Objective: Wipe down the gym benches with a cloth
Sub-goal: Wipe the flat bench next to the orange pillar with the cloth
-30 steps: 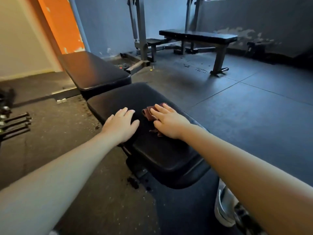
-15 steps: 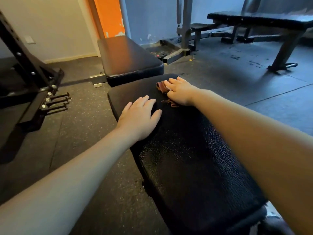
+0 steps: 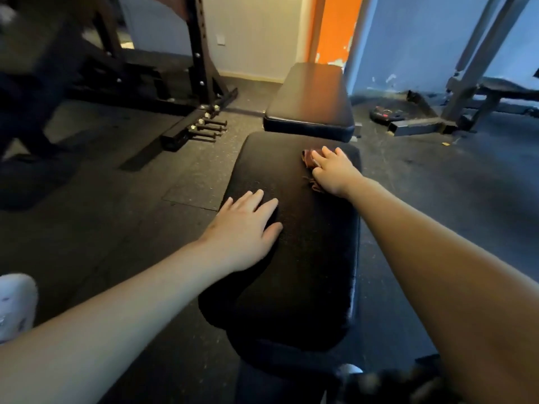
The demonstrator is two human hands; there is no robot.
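Note:
A black padded gym bench seat runs away from me, with its back pad just beyond a narrow gap. My right hand lies flat with straight fingers on a small reddish-brown cloth at the seat's far right corner; most of the cloth is hidden under the palm. My left hand rests flat, fingers spread, on the seat's left edge and holds nothing.
A black rack with bolts on its foot stands at the left. A grey machine frame and a weight plate sit at the right rear. A white shoe shows at the left edge. Dark rubber flooring surrounds the bench.
My right hand has slid the cloth farther up the seat to its far right corner. My view has swung left, and my left hand stays flat on the seat's left edge.

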